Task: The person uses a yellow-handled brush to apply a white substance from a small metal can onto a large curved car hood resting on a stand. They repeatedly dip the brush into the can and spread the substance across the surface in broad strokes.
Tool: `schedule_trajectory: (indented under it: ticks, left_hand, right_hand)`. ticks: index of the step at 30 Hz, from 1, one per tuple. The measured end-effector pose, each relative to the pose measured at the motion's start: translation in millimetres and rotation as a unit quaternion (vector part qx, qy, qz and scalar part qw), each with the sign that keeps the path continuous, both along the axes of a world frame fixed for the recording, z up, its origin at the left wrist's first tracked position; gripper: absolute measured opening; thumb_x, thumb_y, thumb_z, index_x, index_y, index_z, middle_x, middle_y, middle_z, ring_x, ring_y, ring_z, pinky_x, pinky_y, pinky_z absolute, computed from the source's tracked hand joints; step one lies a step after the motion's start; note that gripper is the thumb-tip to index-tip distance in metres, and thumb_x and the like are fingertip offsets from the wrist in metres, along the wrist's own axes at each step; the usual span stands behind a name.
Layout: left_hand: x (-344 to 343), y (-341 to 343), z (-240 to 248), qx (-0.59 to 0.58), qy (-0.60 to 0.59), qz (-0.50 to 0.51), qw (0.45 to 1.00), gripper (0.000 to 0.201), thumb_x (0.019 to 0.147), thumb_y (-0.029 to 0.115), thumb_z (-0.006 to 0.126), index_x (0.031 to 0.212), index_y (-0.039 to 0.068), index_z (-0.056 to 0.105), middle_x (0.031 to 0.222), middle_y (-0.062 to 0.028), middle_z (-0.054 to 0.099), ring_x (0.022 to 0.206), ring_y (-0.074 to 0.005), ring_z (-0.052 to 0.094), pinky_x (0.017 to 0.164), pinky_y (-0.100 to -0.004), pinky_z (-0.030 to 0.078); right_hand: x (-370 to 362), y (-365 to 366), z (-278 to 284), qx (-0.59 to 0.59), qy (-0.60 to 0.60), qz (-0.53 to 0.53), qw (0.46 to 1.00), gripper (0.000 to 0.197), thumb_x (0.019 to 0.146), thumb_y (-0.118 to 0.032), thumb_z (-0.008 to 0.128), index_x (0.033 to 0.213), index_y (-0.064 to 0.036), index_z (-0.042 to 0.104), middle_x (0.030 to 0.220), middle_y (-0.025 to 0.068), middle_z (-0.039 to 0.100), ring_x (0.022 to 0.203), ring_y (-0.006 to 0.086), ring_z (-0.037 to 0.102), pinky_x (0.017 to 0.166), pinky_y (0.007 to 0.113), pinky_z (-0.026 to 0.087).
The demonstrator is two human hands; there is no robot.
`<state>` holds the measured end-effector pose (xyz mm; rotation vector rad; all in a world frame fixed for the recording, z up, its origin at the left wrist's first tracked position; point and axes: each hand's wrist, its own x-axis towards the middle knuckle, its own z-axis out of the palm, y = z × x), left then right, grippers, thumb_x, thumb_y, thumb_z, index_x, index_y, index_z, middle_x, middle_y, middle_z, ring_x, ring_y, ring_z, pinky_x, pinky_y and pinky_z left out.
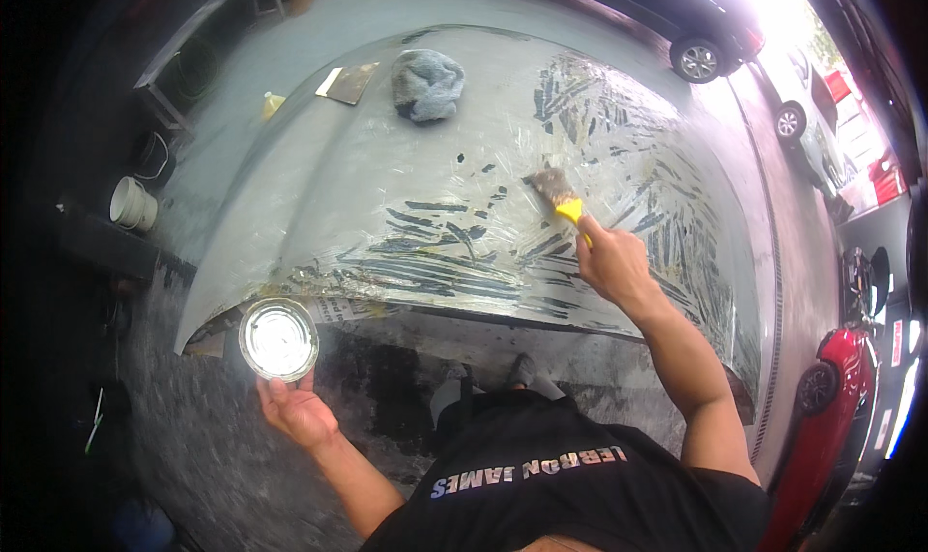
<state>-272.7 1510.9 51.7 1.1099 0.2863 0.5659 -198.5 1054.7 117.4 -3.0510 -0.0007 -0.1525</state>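
My right hand (615, 264) is closed around the yellow handle of a paintbrush (555, 185). Its greyish-brown bristles touch the grey car hood (338, 175), which lies in front of me, marked with dark scratches and shiny wet streaks. At the left, my left hand (300, 412) grips a round metal can (278, 341) from beneath, beside the hood's near edge. Bright glare fills the can's top, so I cannot make out its contents. A crumpled grey-blue cloth (427, 85) sits on the far part of the hood, with a brown-and-white flat piece (348, 83) to its left.
Newspaper (338, 310) shows under the hood's near edge. A white bucket (132, 205) is at the left, near a metal frame (174, 69). A dark car (619, 6) stands beyond the hood; a red car (822, 407) is at the right.
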Motion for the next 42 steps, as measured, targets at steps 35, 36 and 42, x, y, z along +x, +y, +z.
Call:
schedule_trajectory:
  ticks: [35,36,42]
  left_hand:
    - [2.1,-1.6,1.6,-0.018,-0.006,-0.001,1.0,0.063,0.094,0.03,0.07,0.139,-0.009,0.05,0.133,-0.0207,0.06,0.115,-0.0294,0.066,0.092,-0.0429,0.062]
    - [2.2,-2.1,1.6,-0.024,-0.005,-0.003,1.0,0.063,0.094,0.03,0.07,0.139,-0.008,0.05,0.133,-0.0208,0.06,0.116,-0.0293,0.066,0.092,-0.043,0.062]
    - [3.4,-0.9,1.4,-0.03,-0.009,-0.011,0.999,0.064,0.093,0.031,0.07,0.139,-0.008,0.05,0.133,-0.0209,0.06,0.116,-0.0296,0.066,0.091,-0.0438,0.062]
  right_hand:
    - [77.7,-6.3,62.3,0.249,0.123,-0.092,0.956,0.032,0.093,-0.024,0.059,0.099,0.0038,0.074,0.072,0.0164,0.067,0.068,0.0235,0.064,0.069,0.041,0.052]
    - [81.5,0.3,68.2,0.259,0.12,-0.097,0.953,0.032,0.094,-0.024,0.059,0.099,0.0036,0.073,0.071,0.0152,0.067,0.067,0.0228,0.063,0.066,0.041,0.052]
    - [93.9,13.9,44.4,0.31,0.163,-0.144,0.925,0.031,0.096,-0.024,0.058,0.106,0.0023,0.072,0.073,0.013,0.068,0.063,0.0227,0.063,0.06,0.041,0.05]
